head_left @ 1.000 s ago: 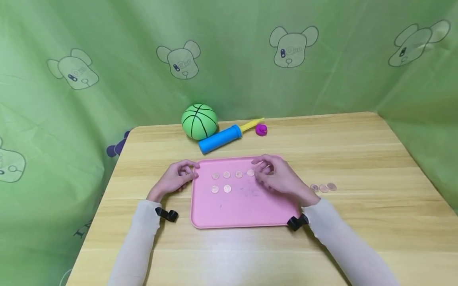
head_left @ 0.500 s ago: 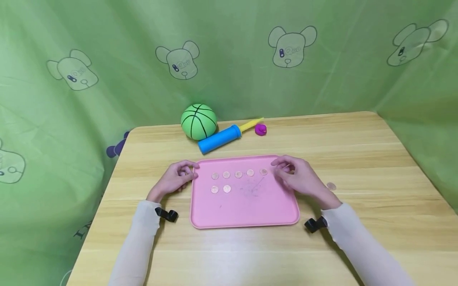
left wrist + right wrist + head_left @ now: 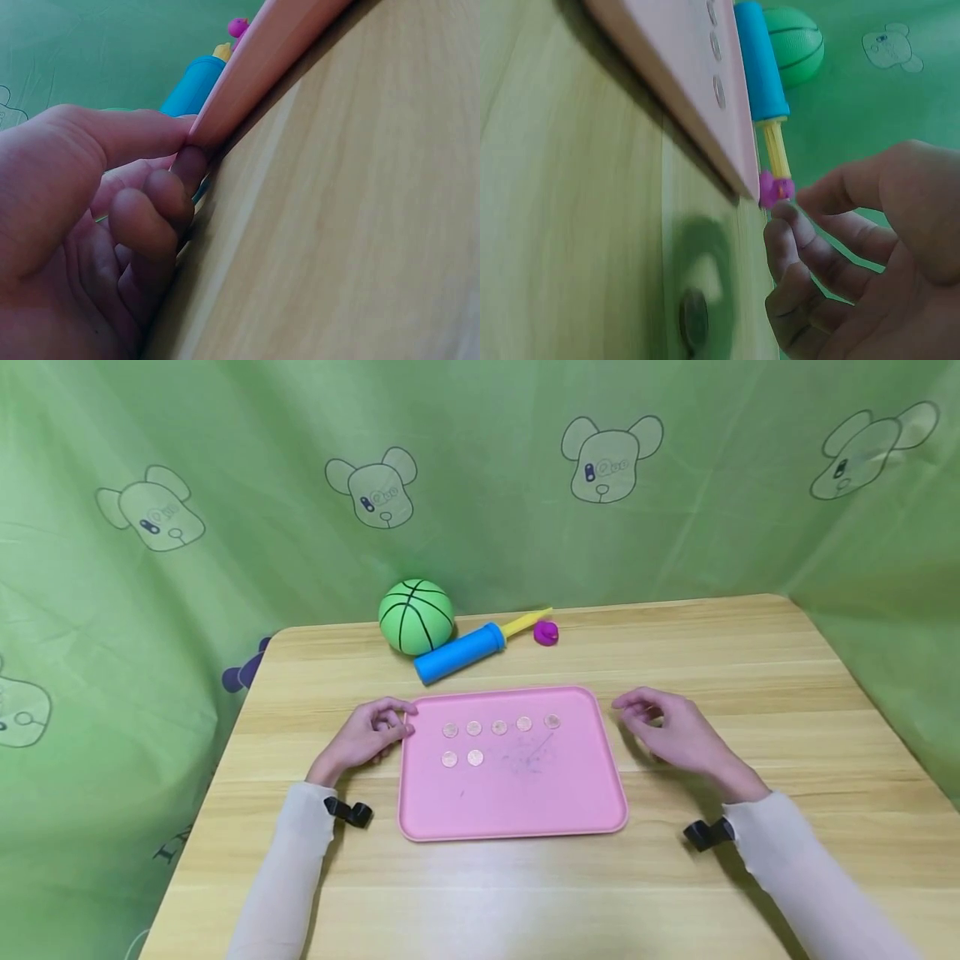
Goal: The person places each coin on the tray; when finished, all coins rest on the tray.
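Observation:
A pink tray [image 3: 517, 814] lies on the wooden table, with coins set out on it in two rows. The back row has several, the rightmost coin [image 3: 552, 721] near the tray's right side; the front row has two, including a coin [image 3: 476, 757]. My left hand [image 3: 363, 733] pinches the tray's left rim between thumb and finger, as the left wrist view shows. Off the tray's right side, my right hand [image 3: 667, 727] hovers over the table, fingers loosely bent and holding nothing. Below it, in the right wrist view, a coin [image 3: 694, 322] lies on the table, hidden from the head view.
Behind the tray stands a green ball [image 3: 416, 617] marked like a basketball. Against it rests a blue pump [image 3: 459, 653] with a yellow end, and a small purple toy duck [image 3: 546, 633] sits by its tip. A green curtain [image 3: 480, 485] hangs behind the table.
My right hand has moved right, from over the tray to beside it, uncovering another coin at the back row's right end. It now covers the loose coins. The left hand stays put.

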